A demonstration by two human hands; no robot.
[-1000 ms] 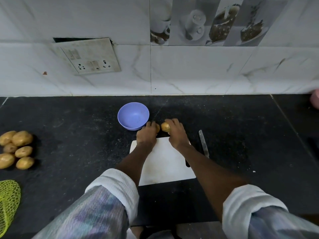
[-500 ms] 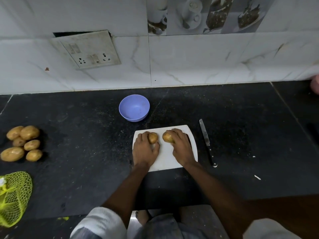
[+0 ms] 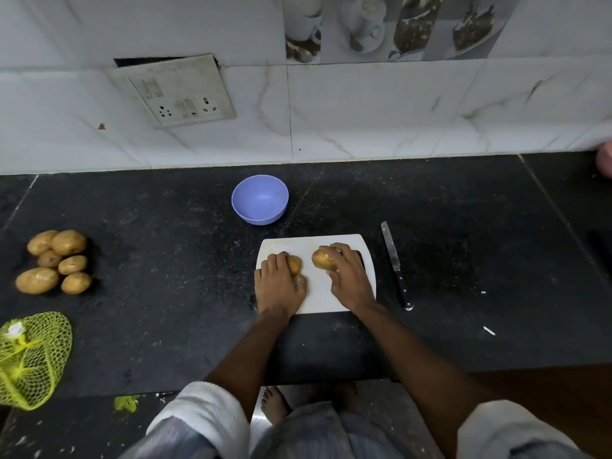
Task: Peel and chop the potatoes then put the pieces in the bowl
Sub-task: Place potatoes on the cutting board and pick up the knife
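On the black counter lies a white cutting board (image 3: pixel 316 298). My left hand (image 3: pixel 278 286) holds a small unpeeled potato (image 3: pixel 294 265) against the board's left half, fingers curled over it. My right hand (image 3: pixel 346 276) grips a second unpeeled potato (image 3: pixel 321 259) on the board's right half. An empty lilac bowl (image 3: pixel 260 199) stands just beyond the board. A knife (image 3: pixel 394 264) with a black handle lies on the counter right of the board, untouched.
Several more potatoes (image 3: pixel 54 261) are heaped at the counter's left. A yellow-green mesh bag (image 3: pixel 31 359) sits at the near left edge. A tiled wall with a socket plate (image 3: pixel 175 91) backs the counter. Something pink (image 3: pixel 605 162) shows at the far right.
Both hands have drawn back from beside the bowl with a potato each and now hold them down on the cutting board. The camera view has shifted downward.
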